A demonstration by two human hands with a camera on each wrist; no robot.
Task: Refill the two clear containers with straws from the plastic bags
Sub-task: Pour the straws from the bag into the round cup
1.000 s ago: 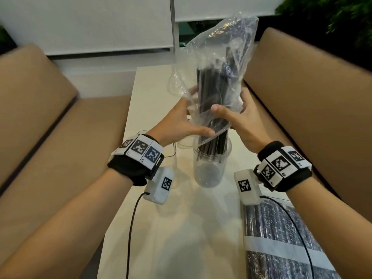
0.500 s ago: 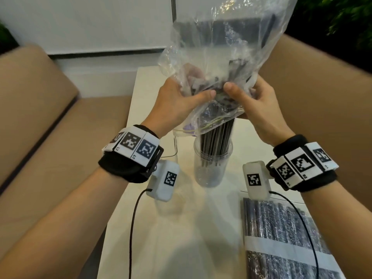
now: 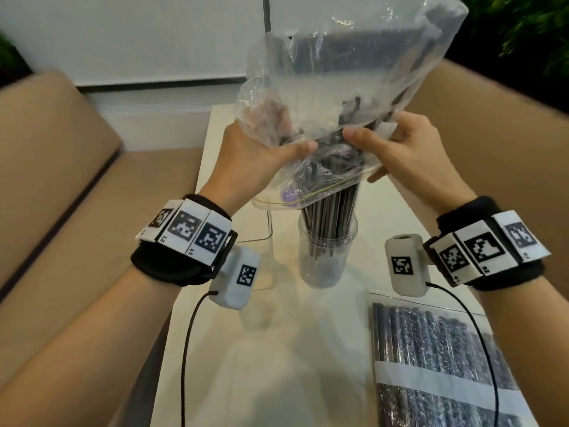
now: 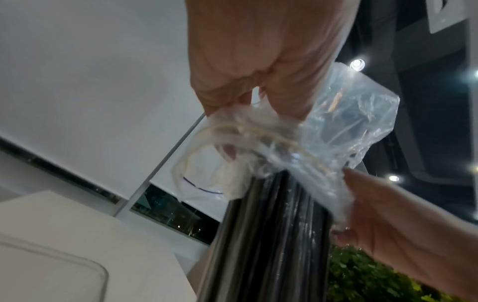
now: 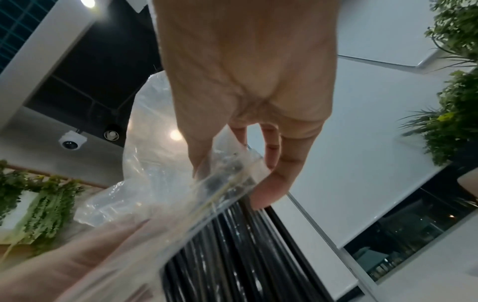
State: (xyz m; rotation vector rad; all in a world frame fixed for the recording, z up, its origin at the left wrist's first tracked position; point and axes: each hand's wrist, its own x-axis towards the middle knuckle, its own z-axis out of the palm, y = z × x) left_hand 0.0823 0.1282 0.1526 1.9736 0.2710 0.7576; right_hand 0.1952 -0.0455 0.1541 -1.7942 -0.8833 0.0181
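A clear plastic bag (image 3: 345, 72) hangs mouth-down over a round clear container (image 3: 327, 257) on the white table (image 3: 295, 349). Black straws (image 3: 331, 211) stand in the container, with their tops still inside the bag's mouth. My left hand (image 3: 261, 161) pinches the bag's left side near the mouth. My right hand (image 3: 397, 149) pinches the right side. The wrist views show the same bag (image 4: 336, 130) (image 5: 160, 183) and black straws (image 4: 271, 235) (image 5: 232, 245) from below. A second clear container (image 3: 264, 238) stands left of the round one, partly behind my left wrist.
A sealed bag of black straws (image 3: 437, 359) lies flat at the table's front right. Tan bench seats (image 3: 61, 180) flank the table on both sides. A white wall and window frame (image 3: 268, 13) stand behind. A cable (image 3: 184, 349) trails from my left wrist.
Both hands have lifted the bag higher. The straws have slid out of it and now stand in the round container, leaving the upper bag nearly empty.
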